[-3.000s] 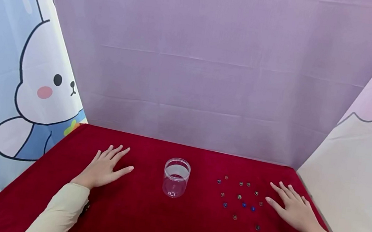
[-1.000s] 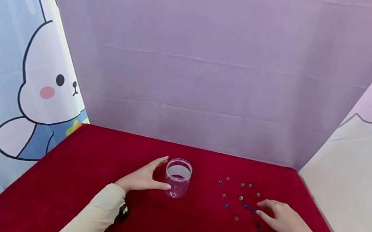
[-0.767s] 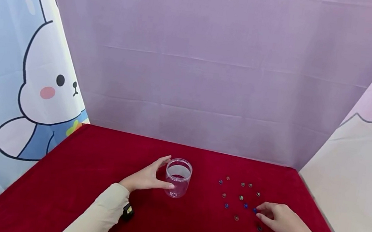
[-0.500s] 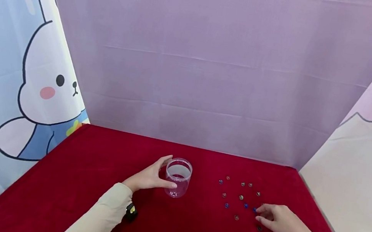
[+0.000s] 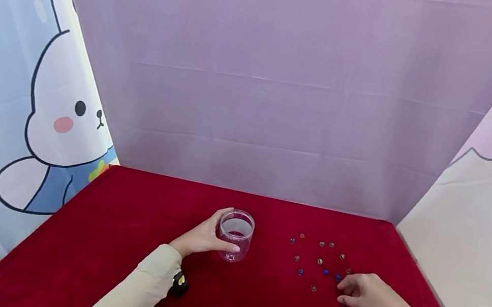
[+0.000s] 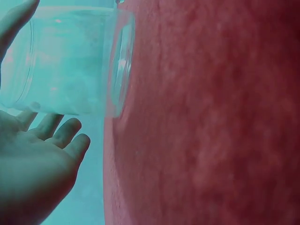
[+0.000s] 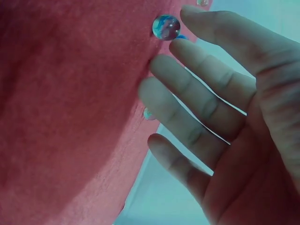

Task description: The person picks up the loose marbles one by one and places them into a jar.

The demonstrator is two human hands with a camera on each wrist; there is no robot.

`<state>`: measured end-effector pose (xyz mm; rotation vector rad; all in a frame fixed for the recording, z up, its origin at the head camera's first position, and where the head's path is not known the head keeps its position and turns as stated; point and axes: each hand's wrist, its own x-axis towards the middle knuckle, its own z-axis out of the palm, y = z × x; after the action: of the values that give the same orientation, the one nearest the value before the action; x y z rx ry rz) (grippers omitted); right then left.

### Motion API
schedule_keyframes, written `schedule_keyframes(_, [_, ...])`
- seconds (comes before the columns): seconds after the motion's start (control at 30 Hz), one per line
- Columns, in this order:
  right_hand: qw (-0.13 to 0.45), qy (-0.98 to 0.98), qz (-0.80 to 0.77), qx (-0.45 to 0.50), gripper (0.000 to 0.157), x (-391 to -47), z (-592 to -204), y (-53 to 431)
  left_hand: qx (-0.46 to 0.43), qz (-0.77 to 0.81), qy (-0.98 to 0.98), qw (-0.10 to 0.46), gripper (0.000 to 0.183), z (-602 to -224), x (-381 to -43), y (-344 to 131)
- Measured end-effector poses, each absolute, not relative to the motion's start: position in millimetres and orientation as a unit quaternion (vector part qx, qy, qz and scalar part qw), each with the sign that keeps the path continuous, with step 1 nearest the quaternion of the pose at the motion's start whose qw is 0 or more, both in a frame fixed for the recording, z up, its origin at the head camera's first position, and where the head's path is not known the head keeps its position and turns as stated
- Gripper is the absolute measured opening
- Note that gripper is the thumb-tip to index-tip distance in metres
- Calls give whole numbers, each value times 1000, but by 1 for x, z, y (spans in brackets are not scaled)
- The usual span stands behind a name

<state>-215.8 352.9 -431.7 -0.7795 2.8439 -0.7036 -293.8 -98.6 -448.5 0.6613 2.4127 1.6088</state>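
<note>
A clear, lidless jar stands upright on the red cloth near the middle. My left hand reaches round its left side, thumb across the front and fingers behind. From the left wrist, the thumb lies over the jar and the nearer fingertips meet its wall; the smaller fingers stand off it. My right hand hovers at the right edge of the scattered marbles, fingers loosely bent and nothing between them. In the right wrist view a clear marble with blue swirls lies by the thumb and index fingertips.
Several glass marbles, among them a blue one and a brownish one, lie between jar and right hand. A purple cloth backdrop rises behind the table, with printed side curtains left and right.
My left hand has come right from the bare cloth to close round the jar. My right hand has moved in left and down to the marbles, its fingers bending. Jar and marbles keep their places.
</note>
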Motion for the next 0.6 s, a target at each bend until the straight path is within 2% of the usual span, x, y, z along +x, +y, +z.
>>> schedule_keyframes(0.6, [99, 927, -254, -258, 13, -215, -433, 353, 209, 570, 790, 87, 92, -460, -296, -90])
